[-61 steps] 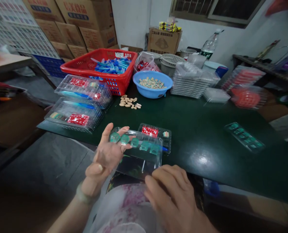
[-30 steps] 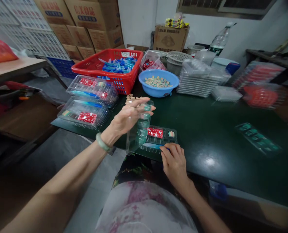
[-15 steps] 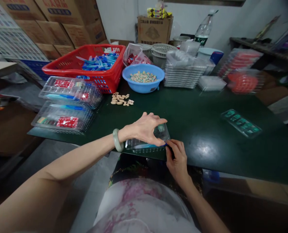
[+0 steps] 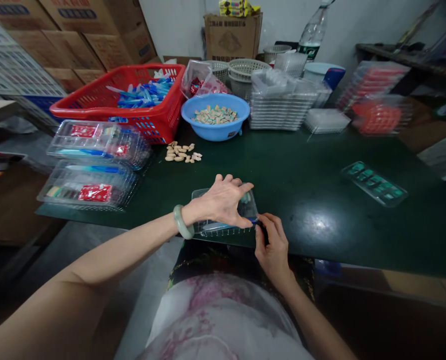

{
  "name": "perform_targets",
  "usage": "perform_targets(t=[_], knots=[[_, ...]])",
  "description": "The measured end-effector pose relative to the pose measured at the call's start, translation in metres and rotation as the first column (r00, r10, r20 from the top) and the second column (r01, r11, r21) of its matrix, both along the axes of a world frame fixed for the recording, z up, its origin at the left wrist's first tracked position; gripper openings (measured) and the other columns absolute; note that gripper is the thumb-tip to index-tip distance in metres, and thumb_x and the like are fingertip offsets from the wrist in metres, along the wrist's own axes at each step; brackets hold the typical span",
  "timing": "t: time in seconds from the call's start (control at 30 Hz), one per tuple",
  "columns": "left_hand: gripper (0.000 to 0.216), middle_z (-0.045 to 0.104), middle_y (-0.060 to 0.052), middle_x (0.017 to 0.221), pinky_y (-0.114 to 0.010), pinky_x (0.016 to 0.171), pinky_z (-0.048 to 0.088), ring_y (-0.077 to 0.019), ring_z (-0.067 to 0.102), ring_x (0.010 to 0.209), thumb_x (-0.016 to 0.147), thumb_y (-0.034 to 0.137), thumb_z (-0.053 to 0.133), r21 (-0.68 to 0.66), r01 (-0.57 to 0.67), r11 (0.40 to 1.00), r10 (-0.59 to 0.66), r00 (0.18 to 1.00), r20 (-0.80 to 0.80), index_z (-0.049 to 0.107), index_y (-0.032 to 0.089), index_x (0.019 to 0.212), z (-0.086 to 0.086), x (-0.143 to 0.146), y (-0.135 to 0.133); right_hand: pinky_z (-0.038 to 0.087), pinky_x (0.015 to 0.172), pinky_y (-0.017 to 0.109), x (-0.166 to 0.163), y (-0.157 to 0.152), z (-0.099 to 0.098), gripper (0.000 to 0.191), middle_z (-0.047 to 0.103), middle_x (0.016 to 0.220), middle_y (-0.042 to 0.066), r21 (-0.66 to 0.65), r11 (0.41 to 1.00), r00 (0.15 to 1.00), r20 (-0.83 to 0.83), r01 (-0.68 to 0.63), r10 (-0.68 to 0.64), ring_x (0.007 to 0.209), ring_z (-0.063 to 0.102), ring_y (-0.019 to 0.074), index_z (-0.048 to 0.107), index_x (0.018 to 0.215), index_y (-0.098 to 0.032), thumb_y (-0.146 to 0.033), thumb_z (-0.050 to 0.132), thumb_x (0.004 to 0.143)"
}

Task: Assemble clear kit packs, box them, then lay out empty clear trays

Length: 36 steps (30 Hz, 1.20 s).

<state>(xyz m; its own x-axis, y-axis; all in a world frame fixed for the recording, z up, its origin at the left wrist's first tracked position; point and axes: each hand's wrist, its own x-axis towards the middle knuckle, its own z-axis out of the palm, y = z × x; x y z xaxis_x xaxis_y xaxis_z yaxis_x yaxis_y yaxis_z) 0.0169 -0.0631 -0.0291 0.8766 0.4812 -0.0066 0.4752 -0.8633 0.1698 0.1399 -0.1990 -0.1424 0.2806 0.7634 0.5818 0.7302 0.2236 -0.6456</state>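
A clear plastic box (image 4: 225,230) lies at the table's near edge with a blue pen and something pale green inside. My left hand (image 4: 225,200), a pale green bangle at its wrist, spans the lid from above. Its thumb presses near the front right corner and its fingers curl toward the far side, so it grips the box. At that same corner, my right hand (image 4: 272,242) pinches the rim between thumb and fingers. Much of the lid is covered by my left hand.
Filled clear boxes (image 4: 87,185) are stacked at left, below a red basket (image 4: 155,120) of blue pens. Peanuts (image 4: 181,152) lie before a blue basin (image 4: 215,131) of small pieces. Stacked clear trays (image 4: 279,107) stand behind; a green-filled tray (image 4: 375,184) lies right.
The whole view has shifted slightly, so background things sit farther left. Both hands keep nearly the same place on the box, with my left thumb still pressing by its corner.
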Motion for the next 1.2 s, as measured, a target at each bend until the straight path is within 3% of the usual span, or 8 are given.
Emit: perform_targets(t=[0.17,0.27,0.37,0.57,0.77,0.93,1.1,1.2], knots=[[0.087,0.056,-0.011,0.112,-0.047,0.09,0.038,-0.0304,0.05,0.1,0.062,0.061,0.071,-0.27,-0.047,0.962,0.097,0.979,0.177,0.045,0.014,0.131,0.012,-0.013,0.024,0.049,0.086,0.038,0.0,-0.001,0.001,0.031,0.054,0.106,0.011,-0.002,1.0,1.0,-0.001,-0.005,0.005,0.1,0.054,0.0196,0.054,0.117,-0.018,-0.01,0.048,0.087],[0.09,0.056,-0.014,0.112,-0.042,0.089,0.041,-0.0291,0.053,0.1,0.059,0.053,0.076,-0.511,-0.05,0.858,0.238,0.921,0.31,0.045,0.009,0.131,0.026,-0.024,0.034,0.05,0.086,0.038,0.001,-0.001,0.0,0.03,0.054,0.106,0.011,0.003,1.0,1.0,0.002,-0.008,0.008,0.1,0.055,0.0198,0.054,0.116,-0.017,-0.011,0.048,0.087],[0.083,0.055,-0.016,0.114,-0.041,0.09,0.042,-0.029,0.052,0.104,0.061,0.043,0.078,-0.635,-0.018,0.772,0.38,0.815,0.438,0.047,0.008,0.129,0.04,-0.036,0.037,0.05,0.085,0.039,0.003,-0.001,-0.001,0.03,0.055,0.105,0.01,-0.003,1.0,1.0,-0.005,-0.007,0.007,0.098,0.055,0.0199,0.055,0.115,-0.018,-0.012,0.047,0.087],[0.073,0.059,-0.014,0.105,-0.029,0.071,0.047,-0.0262,0.057,0.094,0.067,0.04,0.073,-0.766,0.252,0.591,0.581,0.526,0.621,0.047,0.009,0.128,0.039,-0.057,0.045,0.05,0.088,0.043,-0.009,-0.006,0.016,0.038,0.053,0.111,0.012,0.045,0.999,1.0,0.019,0.0,-0.001,0.105,0.054,0.0233,0.05,0.123,-0.02,-0.018,0.055,0.085],[0.084,0.054,-0.016,0.119,-0.042,0.092,0.044,-0.0316,0.05,0.113,0.069,0.058,0.063,-0.744,0.538,0.396,0.683,0.368,0.631,0.035,0.016,0.136,0.019,-0.064,0.032,0.05,0.091,0.046,-0.044,0.004,0.049,0.069,0.047,0.123,0.016,0.147,0.982,0.985,0.142,-0.118,0.097,0.114,0.05,0.0286,0.036,0.137,-0.021,-0.029,0.068,0.077],[0.072,0.049,-0.014,0.126,-0.044,0.104,0.036,-0.0284,0.042,0.123,0.078,0.062,0.053,-0.655,0.671,0.348,0.76,0.207,0.617,0.035,0.018,0.132,-0.001,-0.058,0.001,0.053,0.084,0.041,-0.049,0.014,0.055,0.055,0.054,0.113,0.012,0.281,0.956,0.979,0.203,-0.088,0.03,0.104,0.056,0.025,0.043,0.13,-0.024,-0.021,0.065,0.08],[0.076,0.048,-0.015,0.126,-0.044,0.096,0.043,-0.0293,0.045,0.119,0.077,0.07,0.052,-0.696,0.66,0.283,0.82,0.209,0.532,0.036,0.02,0.131,-0.013,-0.057,-0.016,0.054,0.077,0.038,-0.032,0.013,0.065,0.033,0.059,0.102,0.009,0.322,0.938,0.964,0.262,-0.125,0.038,0.098,0.06,0.0221,0.056,0.113,-0.025,-0.014,0.06,0.083],[0.068,0.05,-0.014,0.122,-0.038,0.086,0.048,-0.0261,0.052,0.109,0.078,0.064,0.058,-0.733,0.573,0.366,0.808,0.195,0.556,0.044,0.018,0.126,-0.015,-0.063,-0.017,0.054,0.08,0.037,-0.019,0.011,0.077,0.027,0.061,0.104,0.008,0.321,0.938,0.976,0.207,-0.129,0.063,0.097,0.06,0.0205,0.059,0.108,-0.024,-0.013,0.056,0.084]])
